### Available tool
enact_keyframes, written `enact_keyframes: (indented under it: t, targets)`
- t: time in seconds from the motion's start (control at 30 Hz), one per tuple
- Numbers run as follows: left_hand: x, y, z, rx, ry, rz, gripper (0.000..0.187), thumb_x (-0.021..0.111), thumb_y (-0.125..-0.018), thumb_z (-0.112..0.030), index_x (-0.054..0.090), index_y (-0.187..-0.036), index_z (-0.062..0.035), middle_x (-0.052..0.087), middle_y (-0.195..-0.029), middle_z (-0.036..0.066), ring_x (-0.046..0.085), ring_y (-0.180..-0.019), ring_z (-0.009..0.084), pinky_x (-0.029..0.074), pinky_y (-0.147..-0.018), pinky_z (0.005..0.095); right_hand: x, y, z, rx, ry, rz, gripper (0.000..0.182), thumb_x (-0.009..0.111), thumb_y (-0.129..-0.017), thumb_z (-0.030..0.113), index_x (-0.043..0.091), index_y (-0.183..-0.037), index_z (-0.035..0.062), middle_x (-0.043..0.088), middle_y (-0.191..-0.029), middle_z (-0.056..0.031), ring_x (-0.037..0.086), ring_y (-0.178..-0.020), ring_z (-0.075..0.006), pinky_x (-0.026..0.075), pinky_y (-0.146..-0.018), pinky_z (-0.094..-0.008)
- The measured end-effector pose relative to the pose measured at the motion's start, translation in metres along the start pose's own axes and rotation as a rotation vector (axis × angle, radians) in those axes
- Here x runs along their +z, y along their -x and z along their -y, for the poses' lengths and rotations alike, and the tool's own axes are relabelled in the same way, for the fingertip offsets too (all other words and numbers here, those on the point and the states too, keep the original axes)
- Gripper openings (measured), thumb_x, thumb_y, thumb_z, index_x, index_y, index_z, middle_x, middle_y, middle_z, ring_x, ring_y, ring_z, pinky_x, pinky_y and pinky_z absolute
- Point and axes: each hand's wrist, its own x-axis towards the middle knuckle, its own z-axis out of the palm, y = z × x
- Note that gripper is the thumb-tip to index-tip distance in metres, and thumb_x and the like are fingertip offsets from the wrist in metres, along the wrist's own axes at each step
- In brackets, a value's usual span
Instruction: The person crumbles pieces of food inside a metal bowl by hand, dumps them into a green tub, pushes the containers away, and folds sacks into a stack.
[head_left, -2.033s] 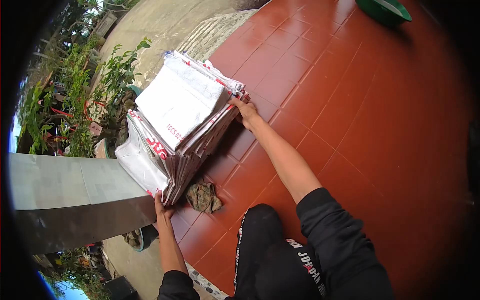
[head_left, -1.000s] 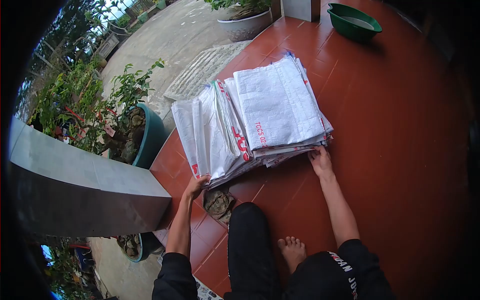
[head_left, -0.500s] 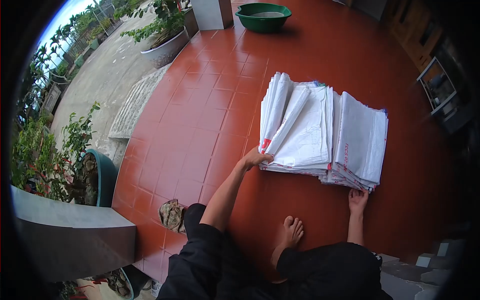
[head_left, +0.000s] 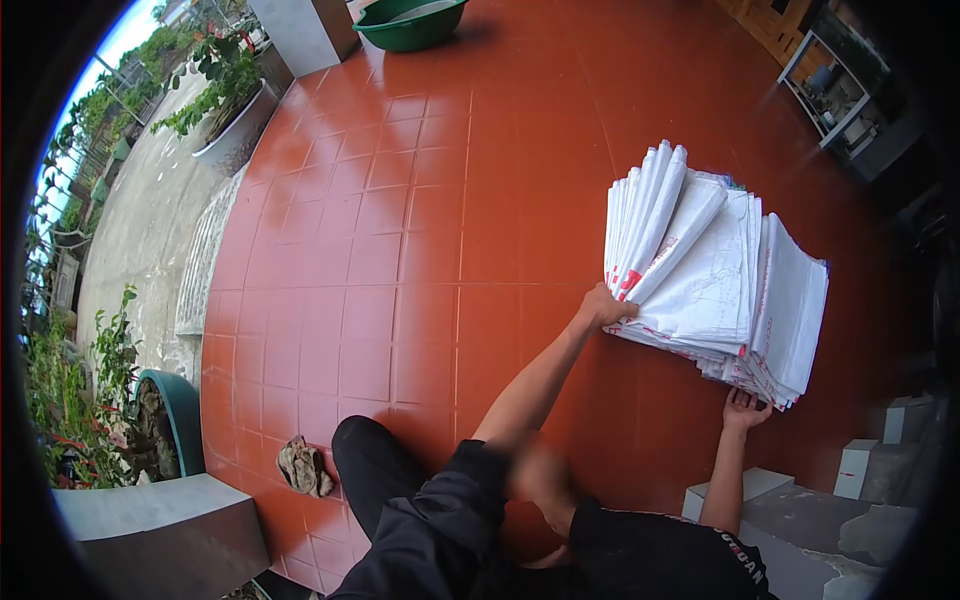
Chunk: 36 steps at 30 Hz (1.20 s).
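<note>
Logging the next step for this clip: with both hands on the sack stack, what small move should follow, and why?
Probably square the stack of woven sacks: the left hand grips its near-left corner, the right hand its near-right edge, and the layers lie fanned and offset on the red tile floor.

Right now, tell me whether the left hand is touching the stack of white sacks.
Touching. The head view shows the left hand pressed against the near left corner of the stack of white sacks, its fingers on the edge with no gap.
</note>
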Motion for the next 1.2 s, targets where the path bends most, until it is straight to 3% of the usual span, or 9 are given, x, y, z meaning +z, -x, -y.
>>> enact_keyframes:
  t: [0.17,0.3,0.4,0.53,0.73,0.83,0.93,1.07,1.2]
  targets:
    - [0.009,0.044,-0.048,-0.114,-0.306,-0.298,0.093,0.07,-0.061,-0.06,0.051,-0.122,0.0073,0.053,-0.124,0.024,0.051,-0.117,0.0374,0.041,-0.096,0.0468,-0.033,0.01,-0.065,-0.151,0.375,0.195,0.074,0.051,-0.086,0.053,0.031,-0.138,0.0052,0.031,-0.144,-0.0109,0.034,-0.131,-0.029,0.033,-0.106,-0.0439]
    - [-0.05,0.087,-0.013,0.071,-0.421,-0.16,0.094,0.055,-0.07,-0.076,0.047,-0.134,-0.0084,0.045,-0.134,0.021,0.04,-0.126,0.0369,0.03,-0.103,0.0537,-0.066,0.069,-0.114,-0.724,1.319,0.494,0.054,0.056,-0.086,0.035,0.039,-0.126,0.0031,0.038,-0.137,-0.0162,0.038,-0.126,-0.0347,0.033,-0.102,-0.0468]
    - [-0.144,0.157,0.044,0.089,-0.762,-0.287,0.069,0.063,-0.076,-0.06,0.057,-0.125,-0.0127,0.051,-0.128,0.017,0.044,-0.122,0.0332,0.031,-0.102,0.0528,-0.071,0.14,-0.122,-1.231,1.725,0.931,0.04,0.06,-0.085,0.021,0.046,-0.117,0.0016,0.043,-0.132,-0.0201,0.04,-0.122,-0.0389,0.033,-0.1,-0.0489]
    - [-0.249,0.283,0.129,-0.146,-0.931,-0.698,0.042,0.064,-0.08,-0.041,0.064,-0.109,-0.0116,0.063,-0.108,0.016,0.06,-0.101,0.0326,0.039,-0.092,0.0508,-0.072,0.17,-0.132,-1.151,1.72,1.238,0.032,0.056,-0.086,0.019,0.048,-0.112,0.0041,0.047,-0.121,-0.0164,0.045,-0.115,-0.0352,0.035,-0.094,-0.0467]
    - [-0.251,0.502,0.275,-0.462,-1.193,-1.033,0.048,0.064,-0.07,-0.026,0.055,-0.113,-0.0053,0.053,-0.112,0.021,0.048,-0.111,0.0384,0.037,-0.093,0.0549,-0.113,0.323,-0.177,-1.061,1.803,1.915,0.013,0.049,-0.086,0.013,0.053,-0.097,0.0105,0.058,-0.088,-0.0074,0.059,-0.092,-0.0255,0.044,-0.078,-0.0415]
    - [-0.231,0.572,0.3,-0.604,-1.133,-0.949,0.044,0.062,-0.07,-0.024,0.055,-0.108,-0.0024,0.054,-0.109,0.022,0.05,-0.108,0.0385,0.04,-0.09,0.0523,-0.12,0.312,-0.184,-1.047,1.897,1.918,0.023,0.035,-0.095,0.024,0.054,-0.1,0.0127,0.059,-0.094,-0.0121,0.058,-0.097,-0.0221,0.044,-0.087,-0.0384]
    - [-0.217,0.605,0.316,-0.946,-0.948,-0.88,0.042,0.063,-0.07,-0.024,0.056,-0.104,-0.0009,0.055,-0.106,0.021,0.052,-0.104,0.0374,0.042,-0.087,0.0514,-0.062,0.242,-0.144,-1.32,1.701,1.472,0.022,0.047,-0.089,0.019,0.051,-0.107,0.0077,0.054,-0.108,-0.0144,0.052,-0.105,-0.0288,0.04,-0.091,-0.0427]
    - [-0.224,0.591,0.292,-0.776,-1.088,-0.915,0.034,0.065,-0.074,-0.027,0.057,-0.098,-0.0036,0.057,-0.102,0.019,0.054,-0.098,0.0363,0.043,-0.082,0.0494,0.058,0.173,-0.063,-1.764,1.254,0.789,0.042,0.064,-0.081,0.012,0.047,-0.117,0.0011,0.048,-0.126,-0.0174,0.044,-0.117,-0.0377,0.034,-0.096,-0.0485]
    - [-0.248,0.503,0.214,-0.255,-1.071,-1.186,0.02,0.063,-0.082,-0.022,0.06,-0.089,-0.0036,0.061,-0.094,0.016,0.059,-0.087,0.0348,0.046,-0.074,0.0454,0.12,0.161,-0.037,-1.629,1.565,0.615,0.038,0.065,-0.081,0.017,0.049,-0.112,0.0001,0.051,-0.119,-0.0186,0.048,-0.112,-0.0374,0.037,-0.093,-0.0494]
